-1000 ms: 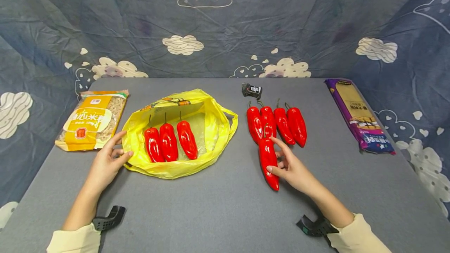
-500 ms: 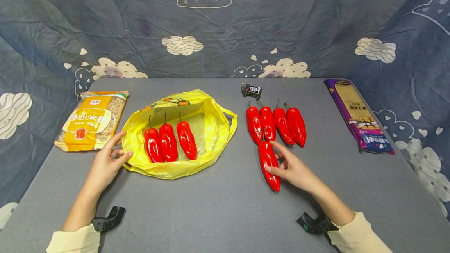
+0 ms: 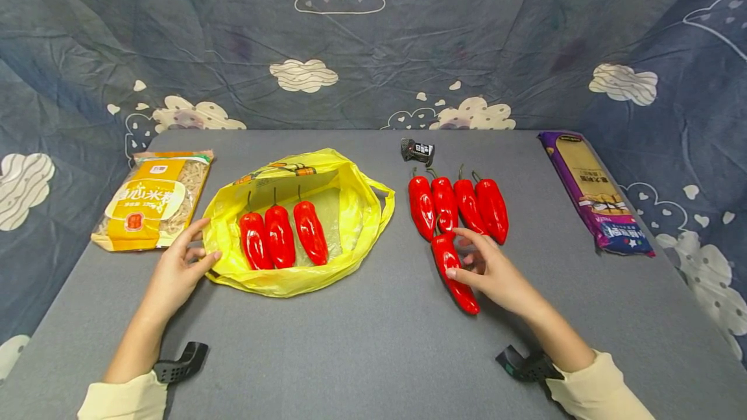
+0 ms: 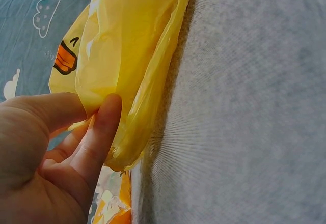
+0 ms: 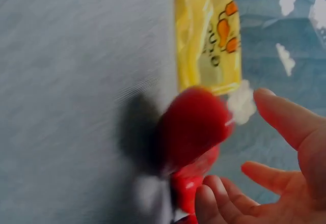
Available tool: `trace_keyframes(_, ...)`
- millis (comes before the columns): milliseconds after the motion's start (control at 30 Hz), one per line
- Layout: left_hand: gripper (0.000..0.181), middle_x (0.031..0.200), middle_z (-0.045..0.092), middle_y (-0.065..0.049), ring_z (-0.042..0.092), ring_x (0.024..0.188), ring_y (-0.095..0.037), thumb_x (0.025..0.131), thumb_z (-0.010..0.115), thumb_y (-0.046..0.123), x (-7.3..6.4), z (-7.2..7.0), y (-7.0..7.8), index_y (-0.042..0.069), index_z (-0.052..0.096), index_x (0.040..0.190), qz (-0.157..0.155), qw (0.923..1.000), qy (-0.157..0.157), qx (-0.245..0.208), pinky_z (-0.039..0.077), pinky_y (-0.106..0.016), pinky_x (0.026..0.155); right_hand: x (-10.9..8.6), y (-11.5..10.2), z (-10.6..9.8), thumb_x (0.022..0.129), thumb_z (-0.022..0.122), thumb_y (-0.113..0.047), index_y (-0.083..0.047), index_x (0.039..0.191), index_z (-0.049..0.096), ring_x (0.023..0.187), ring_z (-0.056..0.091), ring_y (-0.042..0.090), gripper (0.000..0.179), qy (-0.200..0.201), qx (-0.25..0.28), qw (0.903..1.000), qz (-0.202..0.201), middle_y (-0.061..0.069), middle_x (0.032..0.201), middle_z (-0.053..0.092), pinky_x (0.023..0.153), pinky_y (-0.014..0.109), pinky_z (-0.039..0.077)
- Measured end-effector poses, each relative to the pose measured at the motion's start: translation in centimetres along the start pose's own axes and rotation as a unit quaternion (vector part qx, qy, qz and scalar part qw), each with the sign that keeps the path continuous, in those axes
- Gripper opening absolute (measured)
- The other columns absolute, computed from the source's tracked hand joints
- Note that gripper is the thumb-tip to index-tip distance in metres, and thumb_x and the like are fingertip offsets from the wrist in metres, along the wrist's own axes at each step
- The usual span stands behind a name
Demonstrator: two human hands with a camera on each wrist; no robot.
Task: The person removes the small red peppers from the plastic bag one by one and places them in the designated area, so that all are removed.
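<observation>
On the grey table [image 3: 350,355], L side, lies one orange-yellow pkg [image 3: 153,201] w/ Chinese print. R side: a purple-gold pkg [image 3: 595,193], lying slanted. Toward the back is one small blk packet [image 3: 417,150]. Behind hangs dk-blue cloud-print cloth [image 3: 455,24].

Table [image 3: 362,342] free between yellow bag [image 3: 286,284] and loose peppers [image 3: 469,209]; handle [image 3: 390,204] juts in.

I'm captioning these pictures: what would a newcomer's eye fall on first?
Probably the yellow plastic bag, open left of centre, its edge pinched by the left hand, with three glossy red chili peppers inside. Next, the four matching chili peppers side by side to its right, and a fifth chili pepper in front of them, beside the right hand.
</observation>
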State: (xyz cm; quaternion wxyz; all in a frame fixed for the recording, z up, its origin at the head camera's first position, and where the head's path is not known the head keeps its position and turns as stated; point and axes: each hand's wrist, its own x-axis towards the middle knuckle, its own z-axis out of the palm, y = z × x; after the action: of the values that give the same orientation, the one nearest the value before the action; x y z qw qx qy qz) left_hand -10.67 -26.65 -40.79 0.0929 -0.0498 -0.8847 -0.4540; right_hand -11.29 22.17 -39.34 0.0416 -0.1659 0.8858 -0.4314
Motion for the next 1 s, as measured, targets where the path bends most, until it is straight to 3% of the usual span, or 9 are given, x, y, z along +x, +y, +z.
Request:
trace_keyframes(200, 0.06, 0.112, 0.041, -0.023, 0.047, 0.073, 0.004, 0.081, 0.062, -0.003, 0.1, 0.0, 0.2, 0.001, 0.035, 0.135, 0.002, 1.0, 0.0, 0.0, 0.04, -0.014, 0.052, 0.6, -3.5, -0.2, 0.077, 0.072, -0.012, -0.013, 0.133, 0.037, 0.097, 0.047, 0.024, 0.066, 0.037, 0.025, 0.9967, -0.068, 0.008, 0.12, 0.043, 0.081, 0.035, 0.042)
trace_keyframes(433, 0.06, 0.114, 0.041, -0.024, 0.046, 0.074, 0.004, 0.082, 0.062, -0.002, 0.1, -0.1, 0.3, 0.002, 0.035, 0.135, -0.003, 1.0, -0.001, 0.002, 0.04, -0.014, 0.052, 2.9, -11.6, 0.3, 0.075, 0.07, 0.0, 0.0, 0.132, 0.035, 0.104, 0.045, 0.024, 0.067, 0.027, 0.059, 0.9887, -0.135, 0.012, 0.126, 0.04, 0.087, 0.043, 0.038)
trace_keyframes(633, 0.06, 0.115, 0.041, -0.024, 0.046, 0.074, 0.005, 0.083, 0.062, -0.001, 0.0, -0.1, 0.1, 0.002, 0.034, 0.136, -0.005, 1.0, -0.003, -0.001, 0.04, -0.014, 0.053, 7.8, -10.8, 3.8, 0.076, 0.073, -0.016, -0.015, 0.135, 0.036, 0.105, 0.046, 0.019, 0.069, -0.02, 0.091, 0.9809, -0.171, 0.003, 0.124, 0.042, 0.088, 0.036, 0.038)
trace_keyframes(733, 0.06, 0.116, 0.041, -0.024, 0.046, 0.074, 0.005, 0.083, 0.062, 0.0, -0.1, -0.1, 0.2, 0.003, 0.034, 0.136, -0.008, 1.0, -0.006, 0.002, 0.04, -0.013, 0.054, 9.8, -10.7, 5.8, 0.075, 0.074, -0.016, -0.013, 0.134, 0.036, 0.102, 0.048, 0.019, 0.07, -0.049, 0.107, 0.9784, -0.17, 0.006, 0.122, 0.043, 0.086, 0.038, 0.04)
trace_keyframes(1000, 0.059, 0.116, 0.04, -0.025, 0.046, 0.075, 0.006, 0.084, 0.061, 0.001, -0.1, -0.1, 0.3, 0.002, 0.034, 0.136, -0.008, 0.9999, -0.006, 0.001, 0.04, -0.014, 0.054, 13.1, -9.7, 10.6, 0.076, 0.073, -0.017, -0.012, 0.137, 0.031, 0.102, 0.049, 0.032, 0.074, -0.154, 0.124, 0.9734, -0.116, 0.017, 0.126, 0.04, 0.084, 0.044, 0.04)
